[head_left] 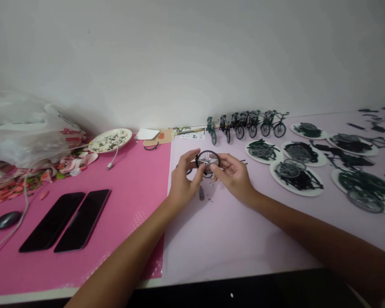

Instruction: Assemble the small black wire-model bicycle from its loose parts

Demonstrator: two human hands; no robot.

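Observation:
Between my two hands, above the pale sheet, is a small black-rimmed toy bicycle wheel (207, 158) with thin spokes. My left hand (186, 176) pinches it from the left, thumb near the hub. From the right, my right hand (232, 174) grips it with the thumb over the spokes. Dark pieces show behind the fingers, mostly hidden, so I cannot tell whether they are joined to the wheel. Just below my hands, a small dark grey part (201, 193) lies on the sheet among tiny bits.
Several assembled toy bicycles (253, 124) stand along the wall. White plates (319, 192) of wheels and frame parts cover the right side. On the left lie two black phones (53, 220), a mouse (7, 220), a cable (27, 192), a plate (128, 136) and a plastic bag (35, 137).

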